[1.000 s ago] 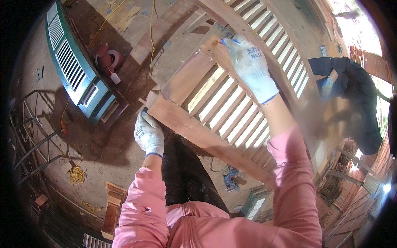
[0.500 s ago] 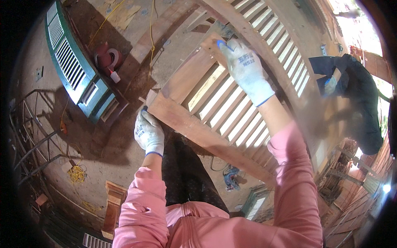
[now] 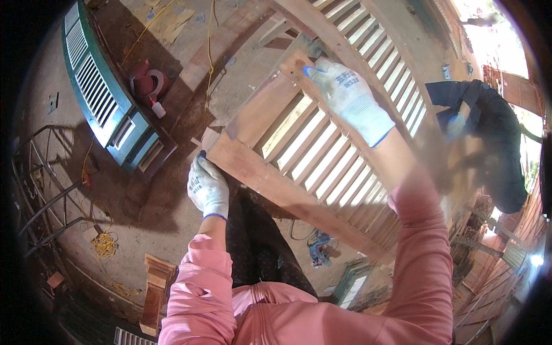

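Note:
A bare-wood louvered shutter (image 3: 248,162) lies slantwise in front of me, its slats lit from between. My left hand (image 3: 208,185), in a white glove, is closed at the shutter's near left corner; the undersides of its fingers are hidden. Beside those fingertips a small pale wooden piece (image 3: 210,138) sticks out past the corner. Also gloved, my right hand (image 3: 349,99) grips the far side rail near its upper end, with the blue-edged thumb lying on top of the wood.
Beyond stands a second, longer louvered panel (image 3: 325,30). A green louvered shutter (image 3: 86,86) is at the left, next to reddish rolls (image 3: 146,83) and a white bottle (image 3: 158,109). A metal frame (image 3: 43,195) and yellow cord (image 3: 104,244) lie lower left. A person in dark clothes (image 3: 506,149) works at right.
My right hand and forearm have shifted a little to the right and toward me. The shutter's far end has come slightly nearer. My left hand has stayed at its corner.

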`<action>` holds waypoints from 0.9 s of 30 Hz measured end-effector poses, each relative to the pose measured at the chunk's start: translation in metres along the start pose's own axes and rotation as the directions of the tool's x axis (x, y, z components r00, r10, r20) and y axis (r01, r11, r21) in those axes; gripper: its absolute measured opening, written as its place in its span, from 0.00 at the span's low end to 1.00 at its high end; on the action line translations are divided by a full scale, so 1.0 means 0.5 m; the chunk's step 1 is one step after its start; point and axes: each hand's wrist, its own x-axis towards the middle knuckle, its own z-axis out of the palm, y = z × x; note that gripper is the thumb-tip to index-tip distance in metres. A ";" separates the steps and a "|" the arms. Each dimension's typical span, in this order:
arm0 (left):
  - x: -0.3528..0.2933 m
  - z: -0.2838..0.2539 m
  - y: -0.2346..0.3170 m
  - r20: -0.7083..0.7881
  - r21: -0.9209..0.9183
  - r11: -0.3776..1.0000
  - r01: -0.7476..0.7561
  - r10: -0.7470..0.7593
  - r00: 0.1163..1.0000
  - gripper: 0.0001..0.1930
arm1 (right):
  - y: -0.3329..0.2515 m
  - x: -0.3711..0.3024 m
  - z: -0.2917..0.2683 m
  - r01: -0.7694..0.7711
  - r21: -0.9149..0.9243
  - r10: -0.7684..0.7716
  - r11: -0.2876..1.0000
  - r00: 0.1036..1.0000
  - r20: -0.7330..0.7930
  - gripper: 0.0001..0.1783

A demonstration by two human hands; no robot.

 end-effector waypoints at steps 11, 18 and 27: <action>0.002 0.004 -0.004 -0.003 -0.024 0.999 -0.021 0.021 1.000 0.21 | 0.026 0.034 0.024 -0.140 0.160 0.153 0.977 0.985 -0.074 0.17; 0.003 -0.002 -0.001 0.027 -0.029 1.000 0.005 -0.004 1.000 0.21 | 0.019 0.001 0.021 -0.066 0.133 0.081 0.989 0.990 -0.116 0.17; 0.003 -0.002 -0.002 0.011 -0.006 1.000 0.011 -0.011 1.000 0.21 | -0.004 0.036 0.010 -0.053 0.114 0.060 0.992 0.997 -0.057 0.17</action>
